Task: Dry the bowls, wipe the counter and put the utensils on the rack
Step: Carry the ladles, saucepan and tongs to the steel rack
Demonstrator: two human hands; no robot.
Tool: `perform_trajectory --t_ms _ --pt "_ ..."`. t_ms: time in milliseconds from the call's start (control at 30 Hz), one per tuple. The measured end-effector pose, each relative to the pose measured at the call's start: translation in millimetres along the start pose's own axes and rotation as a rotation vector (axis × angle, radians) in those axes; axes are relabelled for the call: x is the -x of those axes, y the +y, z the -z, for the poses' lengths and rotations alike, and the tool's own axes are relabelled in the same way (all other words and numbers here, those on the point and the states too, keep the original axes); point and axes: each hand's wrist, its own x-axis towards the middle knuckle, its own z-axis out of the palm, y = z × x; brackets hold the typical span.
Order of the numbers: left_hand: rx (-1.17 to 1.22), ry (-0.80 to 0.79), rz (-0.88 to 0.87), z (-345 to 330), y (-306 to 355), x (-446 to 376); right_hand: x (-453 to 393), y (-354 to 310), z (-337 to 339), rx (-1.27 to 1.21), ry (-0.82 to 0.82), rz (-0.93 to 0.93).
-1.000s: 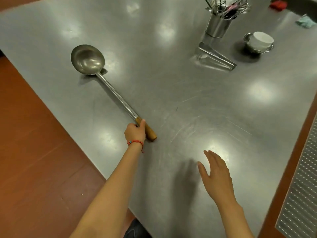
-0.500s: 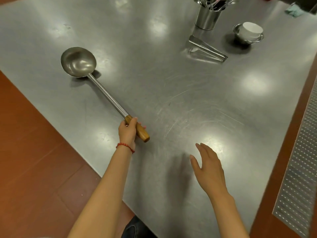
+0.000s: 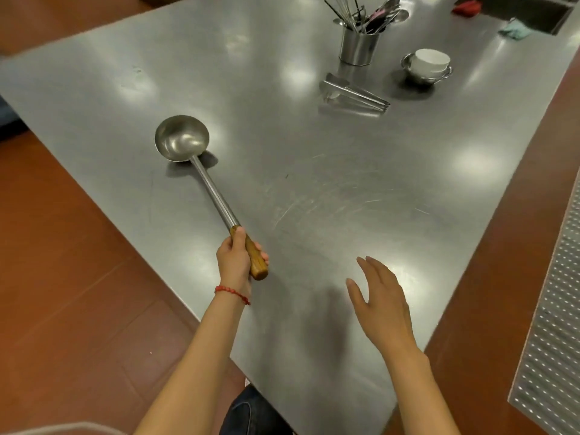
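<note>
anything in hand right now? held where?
Left hand grips the ladle by its wooden handle end. Right hand is open, holding nothing.

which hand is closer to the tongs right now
Right. The right hand hovers open over the counter, below the tongs. The left hand grips the ladle farther left.

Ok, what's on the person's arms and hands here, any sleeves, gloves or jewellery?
Both forearms are bare, with no sleeves in view and no gloves. The left hand has a thin red beaded bracelet at the wrist. The right hand shows no ring, watch or band.
</note>
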Motion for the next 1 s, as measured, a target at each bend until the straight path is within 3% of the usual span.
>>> perform_trajectory --t_ms 300,500,767,1000 --pt "-0.035 -0.026 -0.032 -61.9 -82.3 145.5 55.5 109.1 84.2 0.038 -0.005 0.139" --pt "-0.089 -0.028 -0.053 -101.9 -108.2 186.5 55.5 159.3 128.2 0.072 0.037 0.194" --pt "-0.160 -0.025 -0.090 -149.1 -123.4 174.0 -2.5 187.3 140.5 0.041 0.009 0.281" --pt "-0.103 0.026 -0.105 -219.0 -116.7 110.9 -120.1 196.9 146.4 0.066 -0.063 0.357"
